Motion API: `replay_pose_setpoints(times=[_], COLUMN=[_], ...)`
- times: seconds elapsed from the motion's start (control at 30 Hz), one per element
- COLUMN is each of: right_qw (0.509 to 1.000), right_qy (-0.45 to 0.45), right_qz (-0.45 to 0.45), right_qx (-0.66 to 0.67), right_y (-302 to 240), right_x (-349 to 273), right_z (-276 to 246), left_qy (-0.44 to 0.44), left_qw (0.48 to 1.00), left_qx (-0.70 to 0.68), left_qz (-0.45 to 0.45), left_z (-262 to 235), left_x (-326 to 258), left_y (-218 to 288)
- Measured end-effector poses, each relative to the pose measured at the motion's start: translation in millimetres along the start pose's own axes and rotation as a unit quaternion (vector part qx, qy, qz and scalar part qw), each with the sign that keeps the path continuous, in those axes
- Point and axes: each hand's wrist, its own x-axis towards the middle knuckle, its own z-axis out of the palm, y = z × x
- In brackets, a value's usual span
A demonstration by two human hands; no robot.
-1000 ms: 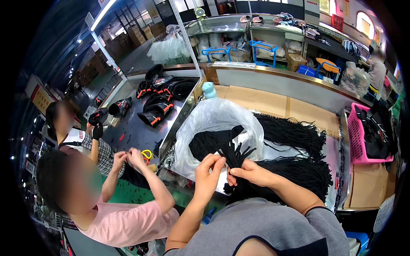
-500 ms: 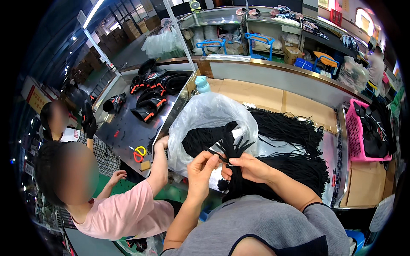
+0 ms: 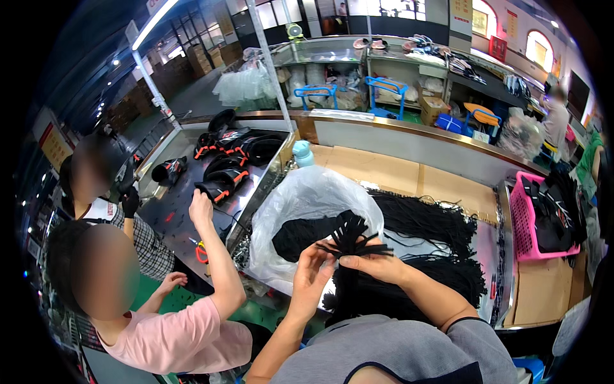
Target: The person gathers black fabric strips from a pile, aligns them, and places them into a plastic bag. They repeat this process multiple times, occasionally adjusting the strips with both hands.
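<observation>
Centre: bunch of strips point(image 3: 350, 235), solid black. To its right, far bundle point(image 3: 422, 214) and near bundle point(image 3: 444, 278) — same black throughout. Plastic bag point(image 3: 320, 187) cloudy white. Bottle point(image 3: 302, 155), far side, pale turquoise; cardboard point(image 3: 384, 168) beside it plain tan. Right: basket point(image 3: 524, 224) hot pink, its contents point(image 3: 553, 221) black with white and red marks. Left: tabletop point(image 3: 153, 224) steel grey; padded pieces point(image 3: 224, 176) black, edged orange-red; scissors point(image 3: 202, 253) with yellow and red handles. Near: top point(image 3: 396, 352) grey, dark navy trim. Left neighbour's shirt point(image 3: 173, 339) plain pink; farther left, garment point(image 3: 150, 246) in dark-and-white check — the clearest pattern. Far: trolley point(image 3: 385, 82) bright blue, stool seat point(image 3: 484, 114) orange.
</observation>
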Motion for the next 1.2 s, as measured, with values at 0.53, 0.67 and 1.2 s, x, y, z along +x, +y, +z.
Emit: replay_pose_setpoints(times=[0.53, 0.67, 1.2], right_qw=[0.992, 0.999, 0.972], right_qy=[0.004, 0.005, -0.027], right_qz=[-0.011, 0.020, 0.183], right_qx=[0.129, -0.041, -0.143], right_y=[-38, -52, -37], right_x=[31, 29, -67], right_z=[3, 0, -142], left_qy=[-0.051, -0.087, -0.012], left_qw=[0.994, 0.994, 0.983], left_qx=[0.094, 0.042, -0.164], left_qz=[-0.005, -0.056, 0.082], left_z=[12, 18, -119], left_x=[29, 46, 206], left_y=[45, 69, 212])
